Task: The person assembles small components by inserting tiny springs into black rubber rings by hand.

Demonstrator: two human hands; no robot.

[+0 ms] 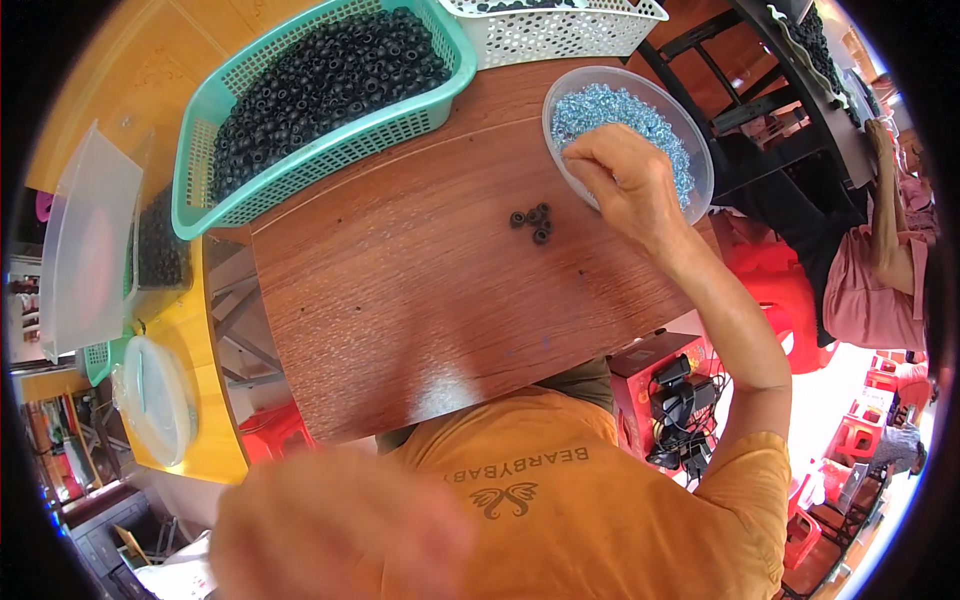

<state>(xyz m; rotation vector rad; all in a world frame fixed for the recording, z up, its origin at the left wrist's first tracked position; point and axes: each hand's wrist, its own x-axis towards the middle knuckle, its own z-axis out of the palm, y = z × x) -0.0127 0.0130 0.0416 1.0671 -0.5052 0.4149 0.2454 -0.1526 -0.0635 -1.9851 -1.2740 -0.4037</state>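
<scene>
My right hand (628,178) is over the near left rim of a clear round plastic bowl (703,165). Its fingers are pinched together, and whatever they may hold is hidden. Inside the bowl lies a heap of small, shiny light-blue pieces (597,106). A few small black round pieces with hollow centres (541,237) lie on the brown wooden table (400,290), just left of that hand. Close to the camera, my left hand (340,525) is a blur above my lap, and its fingers cannot be made out.
A teal basket (462,60) full of black ring-like pieces stands at the table's far left. Beyond it is a white perforated basket (560,38). Clear plastic containers (90,250) stand at left. Red stools (775,295), tangled black adapters (685,405) and a person in pink (875,285) are at right.
</scene>
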